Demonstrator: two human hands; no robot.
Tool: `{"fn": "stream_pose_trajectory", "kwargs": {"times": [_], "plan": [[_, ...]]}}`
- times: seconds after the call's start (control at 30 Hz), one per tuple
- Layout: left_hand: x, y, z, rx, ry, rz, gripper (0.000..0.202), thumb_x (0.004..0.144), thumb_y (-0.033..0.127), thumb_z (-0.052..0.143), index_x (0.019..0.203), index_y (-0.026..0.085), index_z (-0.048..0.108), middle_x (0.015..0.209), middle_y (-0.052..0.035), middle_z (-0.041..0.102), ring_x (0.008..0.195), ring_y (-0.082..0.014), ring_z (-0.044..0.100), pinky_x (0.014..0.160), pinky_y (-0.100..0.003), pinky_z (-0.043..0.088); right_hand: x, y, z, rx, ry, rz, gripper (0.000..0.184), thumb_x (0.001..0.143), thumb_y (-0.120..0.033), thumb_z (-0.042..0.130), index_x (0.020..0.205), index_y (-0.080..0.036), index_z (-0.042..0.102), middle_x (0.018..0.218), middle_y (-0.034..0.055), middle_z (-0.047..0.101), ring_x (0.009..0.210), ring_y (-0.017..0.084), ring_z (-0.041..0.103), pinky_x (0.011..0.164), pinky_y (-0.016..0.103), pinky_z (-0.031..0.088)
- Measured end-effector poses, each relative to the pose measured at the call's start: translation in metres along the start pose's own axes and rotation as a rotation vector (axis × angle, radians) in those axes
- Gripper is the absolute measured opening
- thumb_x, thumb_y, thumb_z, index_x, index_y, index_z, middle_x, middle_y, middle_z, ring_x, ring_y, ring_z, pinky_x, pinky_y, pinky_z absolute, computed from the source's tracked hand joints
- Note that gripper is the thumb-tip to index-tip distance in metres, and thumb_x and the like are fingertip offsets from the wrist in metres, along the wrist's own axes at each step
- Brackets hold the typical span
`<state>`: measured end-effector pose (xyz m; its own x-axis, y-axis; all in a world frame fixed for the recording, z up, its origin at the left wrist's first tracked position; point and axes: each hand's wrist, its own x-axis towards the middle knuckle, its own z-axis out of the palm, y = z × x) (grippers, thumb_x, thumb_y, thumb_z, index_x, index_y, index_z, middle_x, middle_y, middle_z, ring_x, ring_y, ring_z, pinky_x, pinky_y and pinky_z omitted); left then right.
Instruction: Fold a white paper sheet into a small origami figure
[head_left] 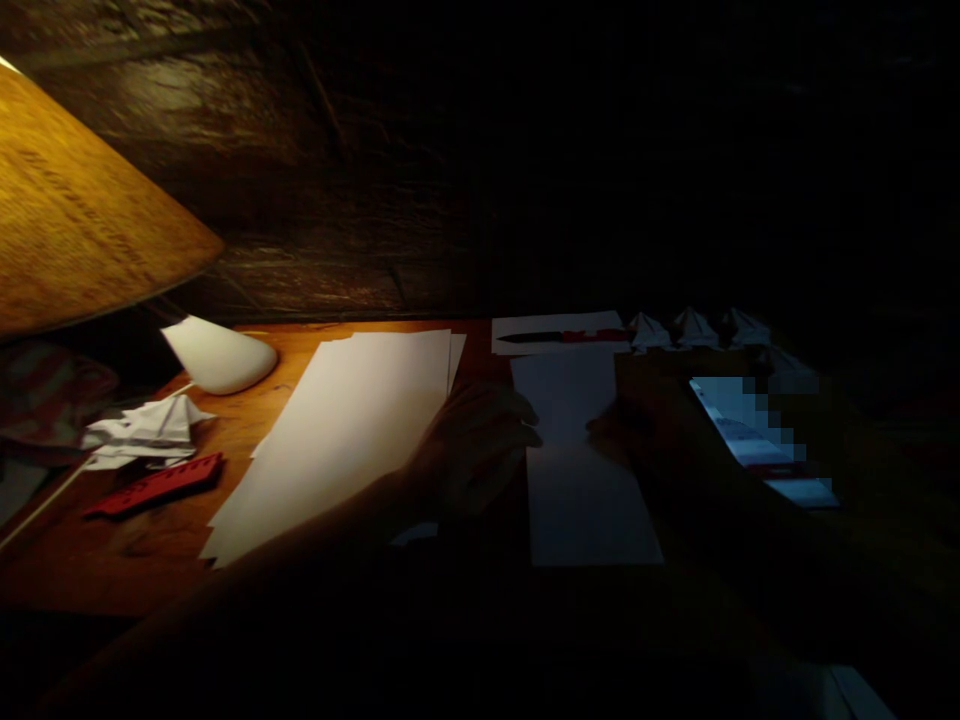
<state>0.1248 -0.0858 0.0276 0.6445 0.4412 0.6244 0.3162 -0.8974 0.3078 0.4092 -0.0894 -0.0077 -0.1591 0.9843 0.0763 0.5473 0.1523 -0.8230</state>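
Observation:
The scene is very dark. A narrow folded sheet of white paper [581, 470] lies lengthwise on the wooden table [247, 400] in front of me. My left hand [472, 445] rests at the sheet's left edge with its fingertips on the paper. My right hand [645, 425] touches the sheet's right edge. Both hands are dim silhouettes, and their fingers seem curled and pressed onto the paper. A stack of white sheets [345, 430] lies just left of my left hand.
An orange lampshade [67, 220] fills the upper left above a white lamp base [217, 355]. Crumpled folded paper [142, 430] and a red flat object [157, 485] lie left. Folded paper shapes [694, 328], a knife on paper [562, 335] and a lit phone [757, 435] lie far right.

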Motion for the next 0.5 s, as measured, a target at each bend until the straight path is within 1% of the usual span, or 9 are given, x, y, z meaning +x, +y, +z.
{"fn": "stream_pose_trajectory", "kwargs": {"times": [0.07,0.13,0.2,0.27,0.37,0.43,0.5], "plan": [[-0.001,-0.002,0.002,0.007,-0.094,0.044,0.030,0.091,0.013,0.057,0.116,0.026,0.066,0.124,-0.0058,0.071,0.121,-0.0250,0.062,0.102,-0.046,0.050,0.002,0.005,0.001,0.015,-0.017,-0.026,0.022,0.089,-0.043,0.070,0.100,-0.024,0.071,0.092,0.0051,0.078,0.080,0.024,0.071,0.071,0.037,0.054],[-0.002,-0.005,0.004,0.002,-0.188,0.071,0.036,0.092,0.013,0.057,0.125,0.026,0.064,0.135,-0.0062,0.067,0.135,-0.0263,0.055,0.110,-0.050,0.046,0.003,0.009,0.001,0.000,-0.040,-0.046,0.022,0.088,-0.041,0.071,0.102,-0.024,0.070,0.095,0.0058,0.078,0.084,0.025,0.072,0.075,0.039,0.055],[-0.003,-0.007,0.007,-0.004,-0.267,0.071,0.040,0.094,0.012,0.056,0.131,0.025,0.063,0.144,-0.0070,0.063,0.144,-0.0262,0.047,0.117,-0.051,0.042,0.004,0.010,0.001,-0.022,-0.028,-0.069,0.021,0.088,-0.037,0.070,0.104,-0.024,0.070,0.100,0.0066,0.079,0.088,0.027,0.072,0.078,0.040,0.056],[-0.003,-0.007,0.009,-0.011,-0.328,0.049,0.041,0.095,0.013,0.057,0.133,0.024,0.063,0.150,-0.0090,0.058,0.149,-0.0262,0.042,0.120,-0.051,0.041,0.004,0.012,0.001,-0.052,0.005,-0.092,0.020,0.088,-0.034,0.069,0.105,-0.024,0.071,0.102,0.0074,0.079,0.090,0.027,0.072,0.079,0.040,0.056],[-0.003,-0.005,0.011,-0.027,-0.409,0.009,0.039,0.096,0.019,0.059,0.135,0.024,0.064,0.158,-0.0122,0.048,0.153,-0.0292,0.037,0.121,-0.053,0.040,0.004,0.015,0.001,-0.097,0.053,-0.104,0.022,0.087,-0.035,0.070,0.106,-0.024,0.070,0.097,0.0074,0.077,0.086,0.026,0.070,0.077,0.039,0.056],[-0.003,-0.004,0.013,-0.041,-0.453,-0.020,0.039,0.097,0.022,0.061,0.136,0.025,0.064,0.162,-0.0130,0.042,0.154,-0.0314,0.034,0.121,-0.056,0.039,0.004,0.018,0.003,-0.101,0.082,-0.108,0.028,0.087,-0.036,0.069,0.112,-0.025,0.069,0.098,0.0075,0.076,0.086,0.026,0.069,0.077,0.040,0.055],[-0.003,-0.004,0.013,-0.053,-0.483,-0.040,0.042,0.096,0.022,0.062,0.138,0.025,0.063,0.165,-0.0133,0.038,0.155,-0.0328,0.032,0.122,-0.057,0.038,0.006,0.022,0.004,-0.095,0.109,-0.116,0.039,0.087,-0.038,0.070,0.123,-0.025,0.066,0.101,0.0081,0.075,0.087,0.026,0.068,0.077,0.040,0.054]]}}
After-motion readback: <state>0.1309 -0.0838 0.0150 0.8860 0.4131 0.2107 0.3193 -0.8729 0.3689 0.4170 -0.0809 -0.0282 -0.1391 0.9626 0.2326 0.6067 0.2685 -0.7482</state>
